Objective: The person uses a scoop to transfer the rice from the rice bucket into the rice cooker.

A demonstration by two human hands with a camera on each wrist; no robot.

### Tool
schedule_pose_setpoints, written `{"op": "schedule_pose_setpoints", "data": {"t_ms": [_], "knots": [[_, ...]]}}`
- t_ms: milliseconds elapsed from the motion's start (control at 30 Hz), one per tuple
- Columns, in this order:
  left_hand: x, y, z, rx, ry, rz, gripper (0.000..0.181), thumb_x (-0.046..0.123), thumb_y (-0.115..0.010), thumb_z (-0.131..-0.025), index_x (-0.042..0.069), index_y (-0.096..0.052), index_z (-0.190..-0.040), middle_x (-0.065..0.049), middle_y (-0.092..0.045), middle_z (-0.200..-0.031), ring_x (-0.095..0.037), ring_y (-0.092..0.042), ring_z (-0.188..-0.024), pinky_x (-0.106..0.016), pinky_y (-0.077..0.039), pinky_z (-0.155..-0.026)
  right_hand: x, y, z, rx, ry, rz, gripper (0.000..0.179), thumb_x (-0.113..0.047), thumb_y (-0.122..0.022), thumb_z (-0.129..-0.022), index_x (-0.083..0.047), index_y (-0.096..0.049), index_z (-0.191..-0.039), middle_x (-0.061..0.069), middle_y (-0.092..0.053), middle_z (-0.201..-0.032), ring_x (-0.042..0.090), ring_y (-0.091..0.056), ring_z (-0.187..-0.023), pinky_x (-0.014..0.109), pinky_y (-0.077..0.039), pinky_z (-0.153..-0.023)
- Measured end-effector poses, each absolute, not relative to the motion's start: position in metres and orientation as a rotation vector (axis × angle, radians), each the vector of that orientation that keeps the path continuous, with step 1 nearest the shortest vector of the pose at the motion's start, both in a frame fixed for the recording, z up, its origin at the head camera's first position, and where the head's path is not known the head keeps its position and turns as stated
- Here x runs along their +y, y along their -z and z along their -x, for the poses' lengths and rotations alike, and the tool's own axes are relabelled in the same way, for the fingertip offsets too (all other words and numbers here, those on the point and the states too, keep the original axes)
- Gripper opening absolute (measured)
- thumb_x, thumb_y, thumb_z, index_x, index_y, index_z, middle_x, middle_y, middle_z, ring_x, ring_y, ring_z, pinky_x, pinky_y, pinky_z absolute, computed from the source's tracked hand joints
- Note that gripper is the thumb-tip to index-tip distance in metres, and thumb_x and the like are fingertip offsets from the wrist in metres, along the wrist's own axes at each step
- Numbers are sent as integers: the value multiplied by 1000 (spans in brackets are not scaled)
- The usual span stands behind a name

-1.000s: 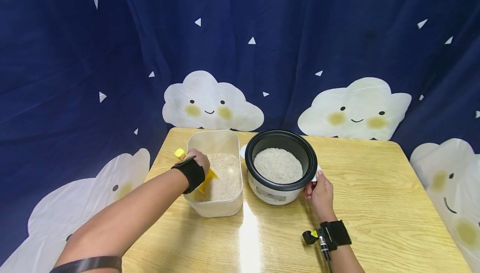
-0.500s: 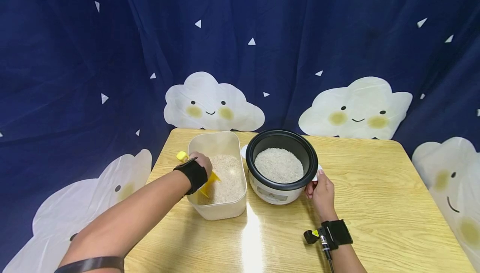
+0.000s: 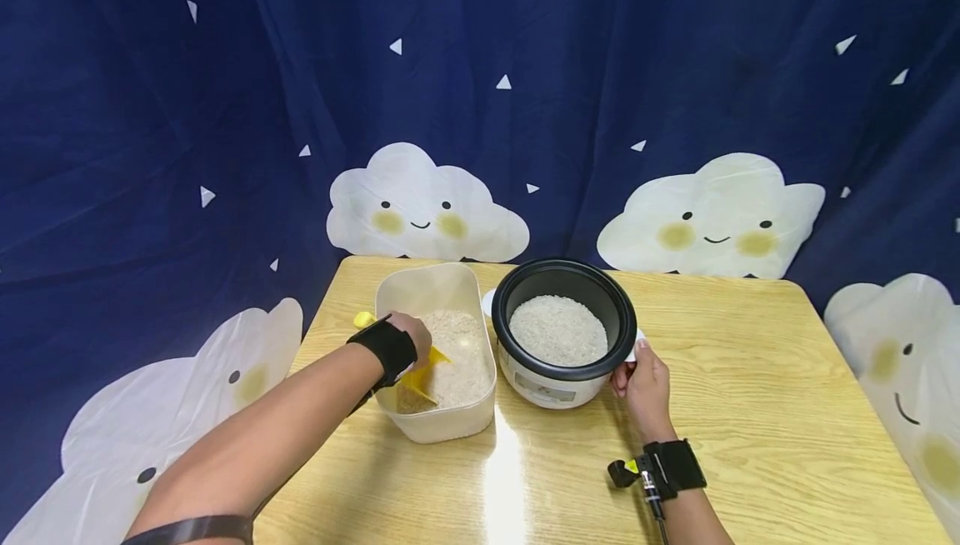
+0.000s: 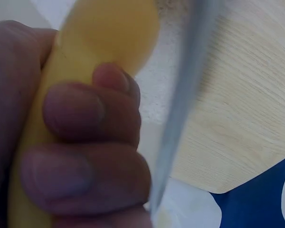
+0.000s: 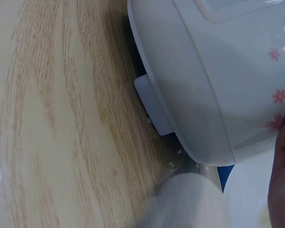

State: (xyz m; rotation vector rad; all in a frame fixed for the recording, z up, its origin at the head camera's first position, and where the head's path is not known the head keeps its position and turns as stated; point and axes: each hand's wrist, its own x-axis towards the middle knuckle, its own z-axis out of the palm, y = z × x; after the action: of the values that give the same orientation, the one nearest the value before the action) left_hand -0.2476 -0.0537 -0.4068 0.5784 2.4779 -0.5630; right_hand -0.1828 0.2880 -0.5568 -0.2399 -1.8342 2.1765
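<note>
Here, the left hand curls fingers round a yellow plastic scoop in a cream oblong tub; the right hand seemingly pinches a white handle

A wood-grain bench stands before a navy curtain printed with smiling clouds and white triangles, in what looks like a corner dressed for recording, a wrist-strapped camera among the signs. A cooker and a bin, both holding rice, suggest a kitchen; the room type is unclear.
</note>
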Motion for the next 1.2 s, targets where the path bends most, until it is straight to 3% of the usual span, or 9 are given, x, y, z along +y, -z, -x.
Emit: {"op": "schedule_pose_setpoints", "data": {"t_ms": [233, 433, 1200], "knots": [[-52, 407, 244, 2486, 472, -533, 23, 18, -59, -97, 9, -69, -78, -3, -53, -73, -19, -50, -68, -32, -43, -65, 288, 556, 183, -1840, -2180, 229, 58, -35, -28, -114, -3, -42, -68, -1, -43, -50, 11, -40, -40, 28, -36, -43], [-50, 412, 247, 2467, 598, -626, 28, 22, -56, -100, 10, -66, -76, -2, -52, -72, -18, -47, -65, -32, -42, -62, 286, 557, 183, -1811, -2190, 245, 57, -34, -29, -113, -6, -43, -67, -2, -44, -49, 10, -40, -40, 28, -35, -42], [-61, 431, 256, 2450, 395, -621, 39, 36, -57, -102, 13, -57, -72, 1, -47, -69, -18, -49, -66, -33, -39, -65, 285, 560, 185, -1769, -2203, 247, 58, -33, -30, -113, -6, -41, -64, -3, -43, -48, 9, -39, -38, 28, -33, -40]]}}
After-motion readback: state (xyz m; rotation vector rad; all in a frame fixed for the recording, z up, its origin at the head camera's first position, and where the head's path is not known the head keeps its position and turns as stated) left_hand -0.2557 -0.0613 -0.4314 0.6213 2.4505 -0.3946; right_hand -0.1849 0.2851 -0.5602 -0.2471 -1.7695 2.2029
